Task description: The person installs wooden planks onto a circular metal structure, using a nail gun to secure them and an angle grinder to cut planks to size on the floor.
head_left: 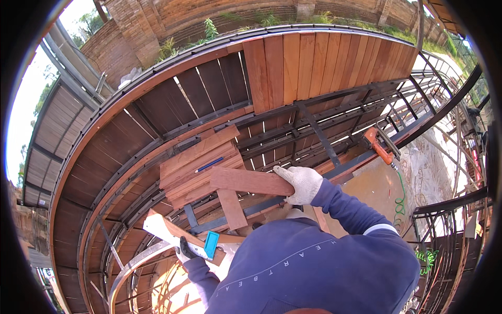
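Observation:
My right hand [300,184], in a pale work glove, grips the end of a short reddish-brown wooden board [251,181]. The board lies level across the front of a stack of similar boards [196,162] and over another short board [231,208] that points toward me. At lower left, my left hand [187,251], in a glove with dark fingers, is closed on a square with a turquoise handle [212,244]. The square lies against a sunlit wooden piece [175,228]. A blue pencil [209,165] rests on the stack.
Curved black metal frames [319,133] rise in tiers around me, partly covered with upright planks [324,65]. An orange power tool [379,146] with a green coiled hose [400,193] sits on the frame at right. Behind stands a brick wall [235,21].

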`<state>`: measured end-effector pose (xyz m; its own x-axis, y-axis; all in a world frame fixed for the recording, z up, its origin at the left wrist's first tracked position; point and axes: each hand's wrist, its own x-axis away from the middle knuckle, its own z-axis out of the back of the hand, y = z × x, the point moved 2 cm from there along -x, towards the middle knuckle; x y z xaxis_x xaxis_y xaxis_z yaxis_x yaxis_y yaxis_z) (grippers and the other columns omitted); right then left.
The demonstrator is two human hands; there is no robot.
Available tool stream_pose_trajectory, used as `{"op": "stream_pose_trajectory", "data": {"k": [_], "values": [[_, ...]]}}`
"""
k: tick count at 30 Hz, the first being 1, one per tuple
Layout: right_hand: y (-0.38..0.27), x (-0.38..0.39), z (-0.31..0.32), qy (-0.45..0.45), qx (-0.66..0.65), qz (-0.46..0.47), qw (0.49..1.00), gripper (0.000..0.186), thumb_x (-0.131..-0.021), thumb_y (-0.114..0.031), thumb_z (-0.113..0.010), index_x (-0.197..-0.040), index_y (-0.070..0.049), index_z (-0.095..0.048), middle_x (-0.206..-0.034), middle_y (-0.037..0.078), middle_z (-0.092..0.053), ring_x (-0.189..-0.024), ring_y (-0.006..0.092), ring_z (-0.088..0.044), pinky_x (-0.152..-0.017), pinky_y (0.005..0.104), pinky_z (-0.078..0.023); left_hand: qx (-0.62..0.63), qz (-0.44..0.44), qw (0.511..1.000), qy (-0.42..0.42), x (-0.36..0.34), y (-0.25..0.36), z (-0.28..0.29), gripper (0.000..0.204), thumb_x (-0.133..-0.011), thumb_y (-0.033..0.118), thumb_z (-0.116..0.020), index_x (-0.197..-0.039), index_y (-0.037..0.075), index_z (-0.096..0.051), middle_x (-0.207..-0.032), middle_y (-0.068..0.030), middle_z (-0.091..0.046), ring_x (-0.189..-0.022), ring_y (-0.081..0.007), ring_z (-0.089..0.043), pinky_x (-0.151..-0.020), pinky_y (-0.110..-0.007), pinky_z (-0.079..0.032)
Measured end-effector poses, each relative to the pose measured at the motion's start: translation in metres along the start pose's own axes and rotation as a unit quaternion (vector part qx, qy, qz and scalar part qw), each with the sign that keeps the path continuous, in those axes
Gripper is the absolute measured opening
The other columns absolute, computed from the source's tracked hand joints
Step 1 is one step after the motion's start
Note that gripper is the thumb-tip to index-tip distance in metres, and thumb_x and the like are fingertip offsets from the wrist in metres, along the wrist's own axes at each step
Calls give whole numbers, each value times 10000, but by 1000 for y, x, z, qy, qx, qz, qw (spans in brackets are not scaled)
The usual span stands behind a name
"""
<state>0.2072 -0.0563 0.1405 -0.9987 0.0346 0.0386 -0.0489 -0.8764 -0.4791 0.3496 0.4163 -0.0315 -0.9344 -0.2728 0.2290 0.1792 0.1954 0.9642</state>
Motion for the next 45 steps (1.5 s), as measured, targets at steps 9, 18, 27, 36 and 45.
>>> {"op": "stream_pose_trajectory", "data": {"k": [9,18,27,36,45], "values": [[-35,-55,-58,-116,54,118,985,886,-742,-316,-792,-1455,47,-411,-1187,216,-630,-1045,342,-666,-879,446,-545,-20,-45,998,34,23,99,-64,538,-933,369,-690,-1305,-6,-586,-1201,-152,-621,-1043,-260,-593,-944,-396,-475],[-20,-67,-67,-148,52,169,973,872,-766,-388,-782,-1440,27,-416,-1204,233,-625,-1043,359,-671,-884,459,-535,-8,-43,998,-44,76,105,-131,544,-935,453,-688,-1215,-3,-591,-1010,-117,-637,-878,-229,-632,-799,-372,-530],[27,-48,-23,17,-295,112,949,604,-874,-240,-693,-1387,27,-519,-1187,215,-649,-1107,350,-648,-952,413,-522,52,-13,994,-98,131,90,-218,572,-985,372,-622,-1363,-38,-493,-1124,-206,-665,-972,-313,-686,-868,-401,-566],[39,-10,34,-101,-409,56,905,375,-837,-18,-567,-1193,-7,-684,-1018,128,-719,-925,208,-697,-873,343,-563,80,39,961,-261,140,64,-321,273,-953,173,-721,-1185,50,-646,-956,-11,-679,-807,-101,-643,-712,-266,-539],[95,17,53,61,-466,56,881,470,-803,111,-475,-1196,-15,-701,-1170,119,-710,-986,193,-695,-869,341,-588,58,54,952,-295,133,43,-369,333,-1007,299,-628,-1190,20,-620,-1002,-93,-700,-836,-185,-702,-746,-292,-579]]}}
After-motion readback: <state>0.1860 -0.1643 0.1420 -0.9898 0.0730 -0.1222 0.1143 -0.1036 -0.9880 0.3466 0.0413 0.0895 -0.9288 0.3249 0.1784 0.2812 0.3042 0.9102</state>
